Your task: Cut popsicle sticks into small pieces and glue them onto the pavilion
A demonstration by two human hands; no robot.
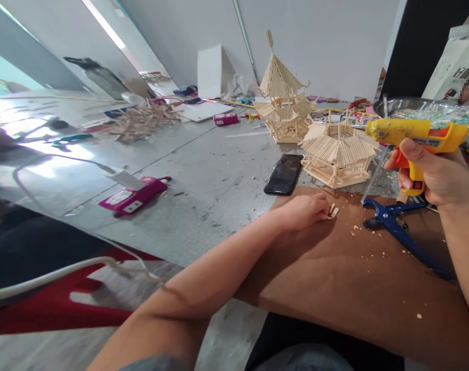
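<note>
My right hand [437, 170] is wrapped round the handle of a yellow hot glue gun [406, 131], raised over the right side, its nozzle pointing left. My left hand [310, 210] rests on a brown sheet [319, 268], fingers closed at some small pieces of wooden stick [333, 211]; how firmly they pinch them is hidden. Just behind stands a low, many-sided stick pavilion [338, 154] with a flared roof and open top. A taller stick pagoda [286, 98] with a pointed roof is behind it. Blue cutters [399, 226] lie below the glue gun.
A black phone [284, 174] lies left of the pavilion. Further left are a purple power strip [134, 196] with a white cable, and a heap of loose sticks [141, 121]. A metal bowl [404, 106] stands back right. Another person is partly visible at the left edge.
</note>
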